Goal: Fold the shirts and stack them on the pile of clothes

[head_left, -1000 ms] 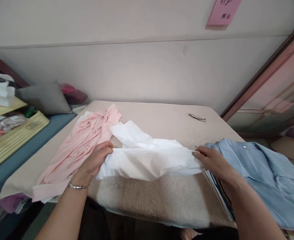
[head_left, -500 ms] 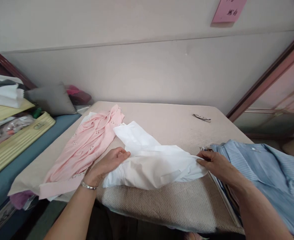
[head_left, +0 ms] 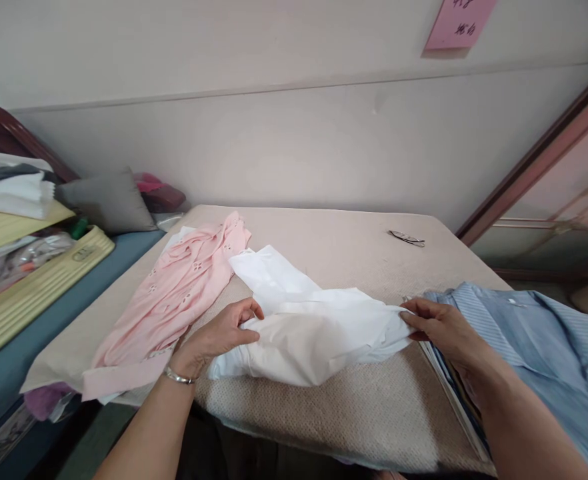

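A crumpled white garment [head_left: 314,340] lies across the middle of the padded table, one flap of it stretching up toward the back left. At its left side is my left hand [head_left: 224,330], with a silver bracelet on the wrist; thumb and fingers are apart, their tips at the cloth. My right hand [head_left: 437,327] pinches the right end of the garment between thumb and fingers. To the left lies a pink garment [head_left: 179,287] with cut-out embroidery, loosely bunched. Beside my right forearm is a blue striped shirt [head_left: 529,333] on a stack of folded clothes.
Eyeglasses [head_left: 407,238] rest toward the back right of the beige-covered table [head_left: 339,233]. A grey cushion [head_left: 109,200] and a yellow ribbed board [head_left: 39,287] are at the left. Behind the table rises a pale wall [head_left: 284,147] with a pink note [head_left: 459,27].
My left thumb has come away from the fingers, widening the gap between them. My right hand keeps its pinch on the white garment, which has barely shifted.
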The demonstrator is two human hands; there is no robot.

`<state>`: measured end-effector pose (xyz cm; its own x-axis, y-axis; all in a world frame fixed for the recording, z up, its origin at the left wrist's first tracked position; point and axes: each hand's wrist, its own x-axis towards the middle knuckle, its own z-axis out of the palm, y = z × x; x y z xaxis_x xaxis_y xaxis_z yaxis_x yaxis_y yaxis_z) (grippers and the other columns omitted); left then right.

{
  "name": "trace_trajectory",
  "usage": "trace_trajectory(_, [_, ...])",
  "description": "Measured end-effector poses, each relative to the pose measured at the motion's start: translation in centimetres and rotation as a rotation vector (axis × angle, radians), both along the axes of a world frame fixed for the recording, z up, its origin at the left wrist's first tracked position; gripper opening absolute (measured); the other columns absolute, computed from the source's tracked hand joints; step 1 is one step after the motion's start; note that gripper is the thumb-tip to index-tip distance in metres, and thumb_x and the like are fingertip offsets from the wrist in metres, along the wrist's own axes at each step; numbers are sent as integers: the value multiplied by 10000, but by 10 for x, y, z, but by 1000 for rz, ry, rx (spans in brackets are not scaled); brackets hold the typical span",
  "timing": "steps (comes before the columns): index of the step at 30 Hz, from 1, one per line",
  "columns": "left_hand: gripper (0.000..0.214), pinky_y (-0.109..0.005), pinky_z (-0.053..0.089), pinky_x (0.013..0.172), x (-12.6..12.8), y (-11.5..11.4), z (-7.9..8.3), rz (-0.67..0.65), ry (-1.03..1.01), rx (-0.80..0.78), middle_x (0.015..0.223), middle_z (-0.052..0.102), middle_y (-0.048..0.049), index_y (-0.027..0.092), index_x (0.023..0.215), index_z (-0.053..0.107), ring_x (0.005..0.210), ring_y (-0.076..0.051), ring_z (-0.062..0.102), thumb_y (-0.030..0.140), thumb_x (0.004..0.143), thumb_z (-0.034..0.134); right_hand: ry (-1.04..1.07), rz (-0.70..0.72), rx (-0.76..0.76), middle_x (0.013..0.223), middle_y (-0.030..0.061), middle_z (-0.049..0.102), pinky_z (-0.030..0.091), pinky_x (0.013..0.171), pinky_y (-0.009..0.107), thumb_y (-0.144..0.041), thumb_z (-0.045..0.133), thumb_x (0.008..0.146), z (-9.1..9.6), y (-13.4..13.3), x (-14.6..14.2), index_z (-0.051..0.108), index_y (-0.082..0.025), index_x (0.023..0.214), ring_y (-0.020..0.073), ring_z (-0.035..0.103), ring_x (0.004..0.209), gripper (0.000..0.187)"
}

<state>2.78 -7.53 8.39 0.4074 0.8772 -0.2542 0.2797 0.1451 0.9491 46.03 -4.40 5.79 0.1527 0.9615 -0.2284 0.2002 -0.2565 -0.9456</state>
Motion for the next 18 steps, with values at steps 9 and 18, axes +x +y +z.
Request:
trace_trajectory(9, [328, -288, 422, 728, 0, 4, -7, 33, 245, 42, 951, 686, -34, 175, 990, 609, 886, -220, 620, 248, 686, 707, -141, 112, 45, 543, -5, 562, 435, 463, 255, -521, 815, 598, -10, 2, 9, 662, -204, 572, 146, 513, 530, 353])
trace_trajectory(18, [289, -251, 313, 610, 4, 10, -18, 197, 257, 113, 727, 527, 31, 179, 779, 572, 679, -146, 455, 437, 738, 695, -126, 101, 84, 562, -19, 546, 381, 486, 228, -603, 750, 708, -4, -3, -1, 659, -193, 608, 125, 473, 549, 432])
